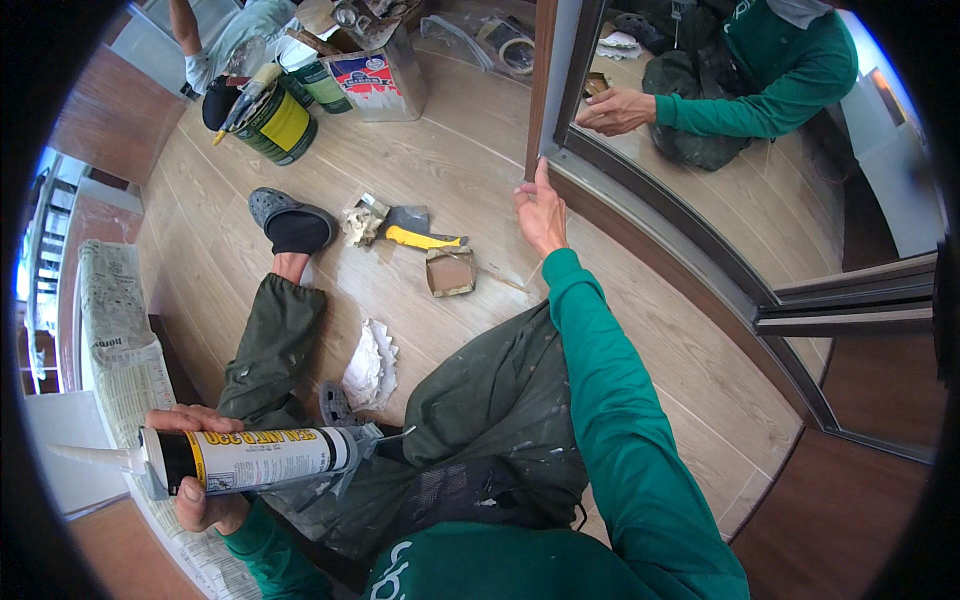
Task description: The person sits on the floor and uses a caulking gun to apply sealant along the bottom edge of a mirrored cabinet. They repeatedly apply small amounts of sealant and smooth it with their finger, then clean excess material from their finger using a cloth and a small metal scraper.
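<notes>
My left hand (205, 508) is wrapped round a caulking gun loaded with a white, black and yellow cartridge (265, 460). The gun lies level above my lap, its pale nozzle (95, 456) toward the left. At the foot of the brown door frame (545, 90), my right hand (543, 222) has its index finger stretched to the corner by the bottom track; the other fingers look partly bent. Left of this hand, a scraper with a yellow handle (425, 238) lies on the floor beside a small cardboard tray (451, 272) and crumpled paper (362, 222).
Another crumpled paper (370, 365) lies between my legs. Paint buckets (275, 125) and a square tin (385, 90) stand far left, near another person's arm (184, 30). A mirrored door (770, 190) lines the right. Newspaper (120, 330) covers a ledge at left.
</notes>
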Available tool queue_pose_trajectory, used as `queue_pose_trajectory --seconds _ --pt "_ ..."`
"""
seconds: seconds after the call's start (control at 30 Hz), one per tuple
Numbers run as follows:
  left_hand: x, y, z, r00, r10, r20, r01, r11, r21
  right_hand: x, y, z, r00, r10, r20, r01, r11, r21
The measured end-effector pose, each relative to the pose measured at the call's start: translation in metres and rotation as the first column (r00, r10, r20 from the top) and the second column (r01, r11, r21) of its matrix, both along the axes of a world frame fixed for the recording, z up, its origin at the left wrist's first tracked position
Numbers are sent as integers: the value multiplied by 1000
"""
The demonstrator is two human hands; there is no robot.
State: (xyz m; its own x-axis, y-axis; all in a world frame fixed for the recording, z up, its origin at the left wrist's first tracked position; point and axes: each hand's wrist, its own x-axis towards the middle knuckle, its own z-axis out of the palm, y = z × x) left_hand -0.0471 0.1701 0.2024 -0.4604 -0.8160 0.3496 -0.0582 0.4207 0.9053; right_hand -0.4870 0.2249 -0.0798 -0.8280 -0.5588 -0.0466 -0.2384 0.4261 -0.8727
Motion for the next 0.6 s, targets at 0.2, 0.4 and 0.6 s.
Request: queue_pose_trajectory --seconds 0.2,0.4,0.6 --pt "0 0 0 999 -20 25 20 1000 -9 -3 -3 -1 1000 13 -24 -12 1000 27" --pt "-1 1 0 1000 -4 24 5 1000 -10 -1 -10 2 1000 6 -25 -4 996 88" --pt "-6 2 -3 1000 12 14 -12 1000 -4 -3 2 1 999 18 -40 -17 1000 5"
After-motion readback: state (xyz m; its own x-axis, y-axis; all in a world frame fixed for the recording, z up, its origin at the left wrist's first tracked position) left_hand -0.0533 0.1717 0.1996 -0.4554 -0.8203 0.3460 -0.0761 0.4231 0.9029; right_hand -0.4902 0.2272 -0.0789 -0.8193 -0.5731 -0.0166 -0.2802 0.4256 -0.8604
